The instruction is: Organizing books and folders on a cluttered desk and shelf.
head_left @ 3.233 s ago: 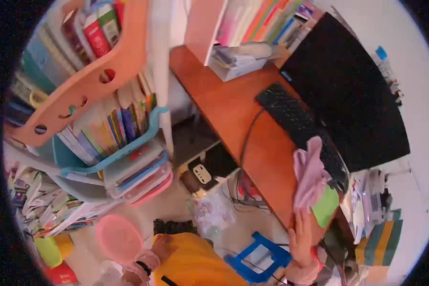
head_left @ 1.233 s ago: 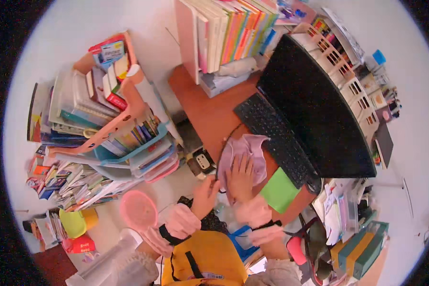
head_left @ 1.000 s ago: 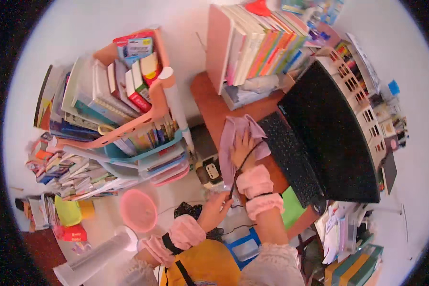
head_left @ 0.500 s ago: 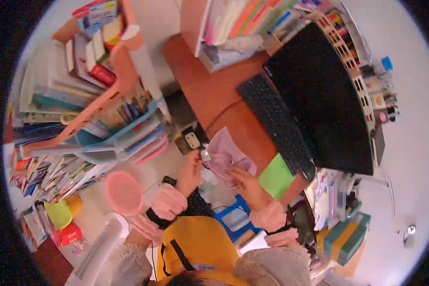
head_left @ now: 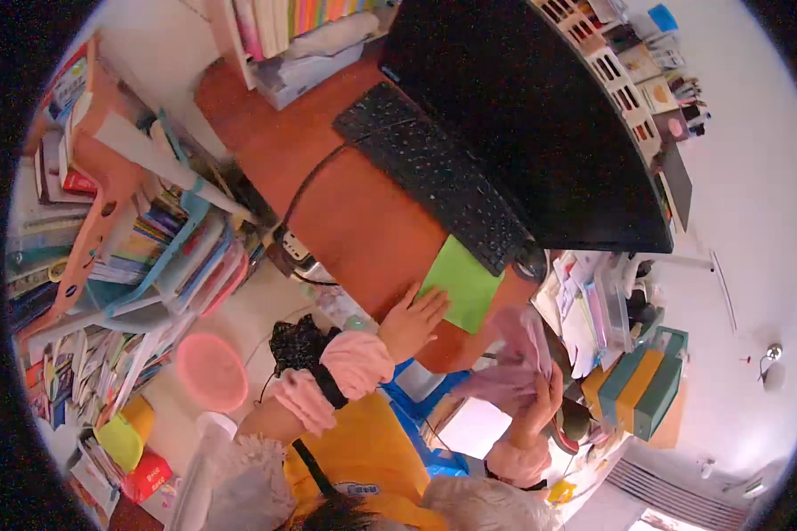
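My left hand (head_left: 416, 314) rests with fingers stretched out on the near edge of a bright green square pad (head_left: 465, 288) on the reddish wooden desk (head_left: 301, 212). Off the desk's right end, my right hand (head_left: 538, 407) grips a crumpled mauve-pink cloth (head_left: 514, 345), which hangs in loose folds. A black keyboard (head_left: 429, 177) lies just behind the pad, with a dark mouse (head_left: 530, 258) at its right and a large black monitor (head_left: 522, 124) beyond. A dark cable (head_left: 310, 181) curves across the desk.
Book-filled plastic racks (head_left: 97, 230) stand at left, above heaped papers. A pink basin (head_left: 211, 372) and a blue plastic frame (head_left: 403, 403) sit low. A book stand (head_left: 283, 26) is at the desk's back. Papers (head_left: 580, 310) and green-and-yellow boxes (head_left: 638, 389) crowd the right.
My right hand has carried the cloth rightward off the desk. My left hand has left the cord and cloth and now lies by the green pad. The view has turned rightward.
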Demonstrator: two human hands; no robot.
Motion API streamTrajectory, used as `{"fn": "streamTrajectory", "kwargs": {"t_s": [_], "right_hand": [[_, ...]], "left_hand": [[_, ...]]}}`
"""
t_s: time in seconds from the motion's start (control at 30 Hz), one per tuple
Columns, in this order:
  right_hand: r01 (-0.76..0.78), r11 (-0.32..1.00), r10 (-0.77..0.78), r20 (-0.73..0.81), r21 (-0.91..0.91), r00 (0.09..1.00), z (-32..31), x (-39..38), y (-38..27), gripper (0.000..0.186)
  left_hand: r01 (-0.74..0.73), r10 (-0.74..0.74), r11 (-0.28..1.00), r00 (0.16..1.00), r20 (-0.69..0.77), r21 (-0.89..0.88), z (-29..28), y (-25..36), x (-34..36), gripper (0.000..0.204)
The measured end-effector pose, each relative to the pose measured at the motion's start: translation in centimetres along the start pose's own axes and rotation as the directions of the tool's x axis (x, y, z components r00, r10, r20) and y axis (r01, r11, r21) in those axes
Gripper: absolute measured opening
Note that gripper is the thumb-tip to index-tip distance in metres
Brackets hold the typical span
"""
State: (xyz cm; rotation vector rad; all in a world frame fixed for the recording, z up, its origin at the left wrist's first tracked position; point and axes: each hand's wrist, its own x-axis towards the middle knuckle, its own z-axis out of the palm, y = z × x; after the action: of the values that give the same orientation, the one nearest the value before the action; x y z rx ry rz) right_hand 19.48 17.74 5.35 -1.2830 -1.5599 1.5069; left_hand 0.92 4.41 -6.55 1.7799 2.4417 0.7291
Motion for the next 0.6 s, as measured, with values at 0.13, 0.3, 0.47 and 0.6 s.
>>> {"fn": "streamTrajectory", "kwargs": {"t_s": [0.13,0.3,0.47,0.6], "right_hand": [[0.266,0.922,-0.188,0.274,-0.281,0.943,0.8,5.4,1.6,0.044],[0.601,0.219,-0.439,0.473,-0.769,0.764,6.8,11.6,11.0,0.05],[0.725,0.365,-0.347,0.637,-0.584,0.688,7.2,3.6,10.6,0.044],[0.888,0.321,-0.291,0.858,-0.33,0.424,8.8,0.6,9.3,0.041]], "left_hand": [[-0.102,0.071,0.983,0.978,0.198,0.151,1.0,2.9,-3.1,0.046],[-0.194,0.19,0.97,0.981,0.04,0.148,-0.3,-0.6,-7.1,0.037],[-0.018,0.02,0.998,0.999,-0.032,0.064,-4.6,-4.4,-9.7,0.028],[0.31,-0.32,0.947,0.926,-0.198,-0.083,-11.2,-5.2,-11.1,0.029]]}}
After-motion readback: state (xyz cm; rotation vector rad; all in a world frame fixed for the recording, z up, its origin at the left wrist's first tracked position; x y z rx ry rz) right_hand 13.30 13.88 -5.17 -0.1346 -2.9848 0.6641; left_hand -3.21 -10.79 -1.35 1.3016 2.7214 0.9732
